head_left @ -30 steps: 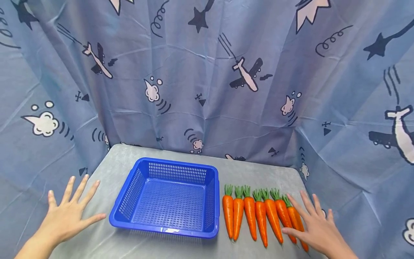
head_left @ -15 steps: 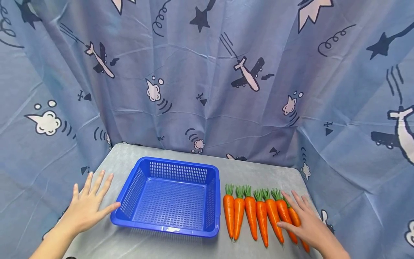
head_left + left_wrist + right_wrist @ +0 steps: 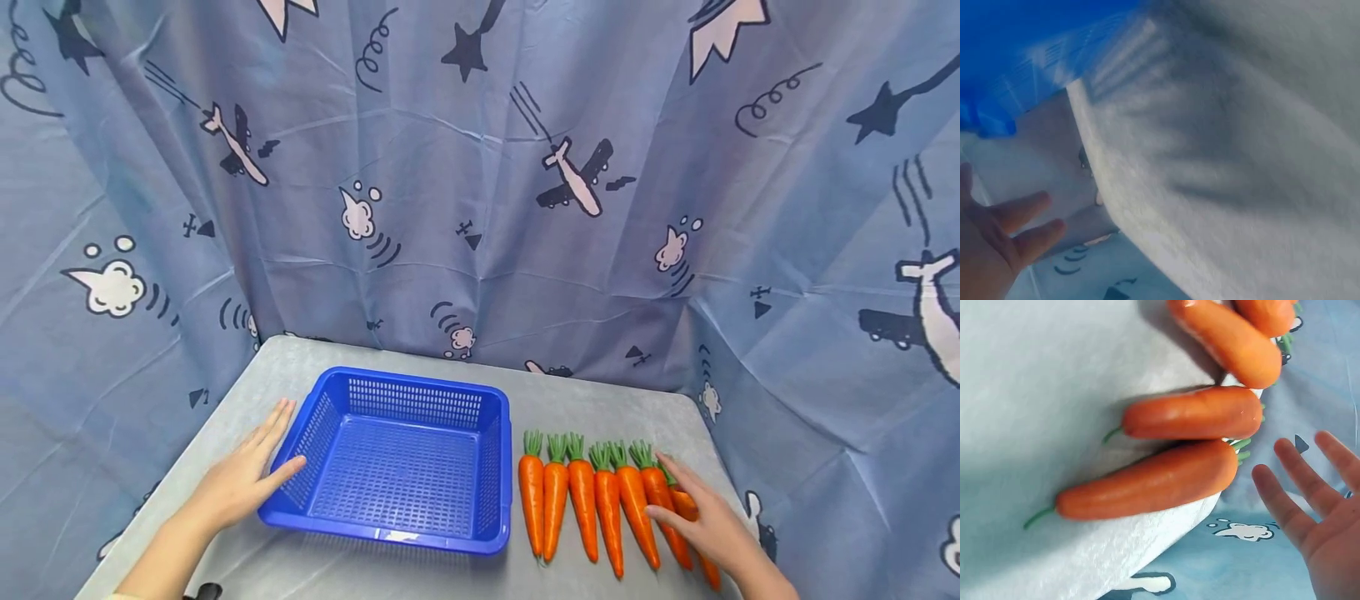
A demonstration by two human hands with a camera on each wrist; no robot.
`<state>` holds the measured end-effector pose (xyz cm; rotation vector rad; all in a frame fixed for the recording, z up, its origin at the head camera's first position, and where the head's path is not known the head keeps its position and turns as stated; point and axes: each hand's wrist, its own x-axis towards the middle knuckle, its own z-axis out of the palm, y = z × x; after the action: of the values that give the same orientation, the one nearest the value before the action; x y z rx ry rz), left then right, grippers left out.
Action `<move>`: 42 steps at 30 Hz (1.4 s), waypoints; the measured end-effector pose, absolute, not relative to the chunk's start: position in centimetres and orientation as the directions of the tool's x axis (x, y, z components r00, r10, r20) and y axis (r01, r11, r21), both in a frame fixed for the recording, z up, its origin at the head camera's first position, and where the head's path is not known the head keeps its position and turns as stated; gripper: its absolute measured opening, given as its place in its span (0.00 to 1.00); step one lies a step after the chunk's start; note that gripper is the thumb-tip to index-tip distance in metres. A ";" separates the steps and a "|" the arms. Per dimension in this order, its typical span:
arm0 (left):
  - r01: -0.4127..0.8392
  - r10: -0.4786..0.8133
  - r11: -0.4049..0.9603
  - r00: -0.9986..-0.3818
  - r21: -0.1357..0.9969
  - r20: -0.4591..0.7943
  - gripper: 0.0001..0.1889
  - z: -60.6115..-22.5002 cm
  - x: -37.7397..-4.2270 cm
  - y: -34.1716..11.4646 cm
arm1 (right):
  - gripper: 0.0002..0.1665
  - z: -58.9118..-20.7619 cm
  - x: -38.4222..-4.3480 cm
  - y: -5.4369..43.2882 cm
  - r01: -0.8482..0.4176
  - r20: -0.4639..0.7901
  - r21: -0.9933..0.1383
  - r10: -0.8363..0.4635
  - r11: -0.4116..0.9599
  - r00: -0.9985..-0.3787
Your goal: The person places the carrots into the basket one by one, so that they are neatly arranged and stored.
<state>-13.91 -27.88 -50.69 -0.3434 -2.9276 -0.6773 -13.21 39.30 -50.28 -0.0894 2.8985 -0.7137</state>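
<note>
A blue plastic basket (image 3: 405, 467) with slotted walls stands on the grey table, nothing inside it. My left hand (image 3: 243, 479) is at its left rim, fingers extended, thumb overlapping the rim; whether it touches, I cannot tell. In the left wrist view that hand (image 3: 997, 244) has its fingers apart below the blurred basket (image 3: 1054, 37). Several orange carrots (image 3: 582, 508) with green tops lie in a row right of the basket. Over the rightmost ones hovers my right hand (image 3: 708, 525), partly hiding them. The right wrist view has this hand (image 3: 1335, 531) holding nothing, beside the carrots (image 3: 1154, 481).
The table (image 3: 600, 387) is pale grey with rounded back corners. A blue curtain (image 3: 480, 208) printed with planes and stars surrounds it at the back and both sides. A small dark object (image 3: 206, 592) shows at the bottom left edge.
My left hand has moved right, from beside the table's left edge to the basket's left rim, its fingers drawing together. My right hand has shifted slightly left over the end carrots.
</note>
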 end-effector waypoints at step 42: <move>0.308 0.316 0.735 -0.944 0.605 0.096 0.48 -52.4 -16.0 -26.8 | 0.35 -56.6 -16.7 44.9 0.060 -0.089 -0.502 0.017 0.863 -0.996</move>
<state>-15.98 -26.79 -52.37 -0.5283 -2.9378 -1.0202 -16.75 44.91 -56.63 0.0614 2.9532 -0.7993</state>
